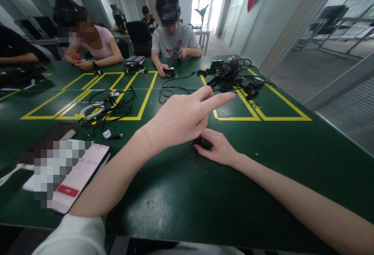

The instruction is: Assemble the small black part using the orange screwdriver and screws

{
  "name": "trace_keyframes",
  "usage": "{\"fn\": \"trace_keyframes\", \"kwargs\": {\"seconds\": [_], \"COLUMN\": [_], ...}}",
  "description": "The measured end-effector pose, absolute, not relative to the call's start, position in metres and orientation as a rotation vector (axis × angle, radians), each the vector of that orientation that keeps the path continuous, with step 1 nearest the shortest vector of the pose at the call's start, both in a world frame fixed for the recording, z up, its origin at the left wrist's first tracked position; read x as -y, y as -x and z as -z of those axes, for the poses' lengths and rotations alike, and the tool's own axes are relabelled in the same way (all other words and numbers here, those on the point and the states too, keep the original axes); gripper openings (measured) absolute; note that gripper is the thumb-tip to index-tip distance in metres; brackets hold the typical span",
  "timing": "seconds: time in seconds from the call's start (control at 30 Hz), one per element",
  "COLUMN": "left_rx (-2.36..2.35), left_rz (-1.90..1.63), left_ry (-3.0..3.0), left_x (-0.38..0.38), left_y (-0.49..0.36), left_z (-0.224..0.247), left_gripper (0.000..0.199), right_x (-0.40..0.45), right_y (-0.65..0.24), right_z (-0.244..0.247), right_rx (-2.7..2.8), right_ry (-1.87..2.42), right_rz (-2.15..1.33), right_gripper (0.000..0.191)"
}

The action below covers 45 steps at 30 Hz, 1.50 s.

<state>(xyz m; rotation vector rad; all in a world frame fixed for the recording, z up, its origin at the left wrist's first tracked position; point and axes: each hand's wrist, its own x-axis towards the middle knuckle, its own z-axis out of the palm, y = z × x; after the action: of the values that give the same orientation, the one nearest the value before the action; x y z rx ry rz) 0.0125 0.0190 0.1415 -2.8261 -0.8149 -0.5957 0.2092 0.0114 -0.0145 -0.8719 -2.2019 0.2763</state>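
My left hand (187,116) is over the middle of the green table (163,185), one finger stretched out to the right and the others curled down; what its curled fingers hold, if anything, is hidden. Just below and to the right, my right hand (217,146) grips a small black object (207,144) between thumb and fingers, low at the table top. The left hand's curled fingertips are right above this object and partly cover it.
A phone (84,173) lies by my left forearm. Looped black cables (113,107) lie at left, more cables (230,72) at the back right. Across the table a person in grey (187,37) holds a power drill (177,49); another in pink (102,44) sits further left.
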Motion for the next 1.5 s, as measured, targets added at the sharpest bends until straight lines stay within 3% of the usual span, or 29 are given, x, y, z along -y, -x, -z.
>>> {"fn": "trace_keyframes", "kwargs": {"seconds": [0.4,0.8,1.5], "left_rx": [0.801,0.783,0.784], "left_rz": [0.577,0.576,0.563], "left_ry": [2.845,2.864,2.837], "left_x": [-0.0188,-0.019,-0.0196], "left_y": [-0.0109,-0.0122,-0.0107], "left_z": [-0.1431,-0.1419,-0.1428], "left_gripper": [0.048,0.063,0.064], "right_x": [-0.0112,-0.0114,-0.0106], "right_y": [-0.2092,-0.2084,-0.2096], "right_z": [0.0134,0.0145,0.0142], "right_rx": [2.199,2.199,2.194], "right_ry": [0.872,0.868,0.856], "right_rz": [-0.255,-0.278,-0.249], "right_gripper": [0.003,0.004,0.004]}}
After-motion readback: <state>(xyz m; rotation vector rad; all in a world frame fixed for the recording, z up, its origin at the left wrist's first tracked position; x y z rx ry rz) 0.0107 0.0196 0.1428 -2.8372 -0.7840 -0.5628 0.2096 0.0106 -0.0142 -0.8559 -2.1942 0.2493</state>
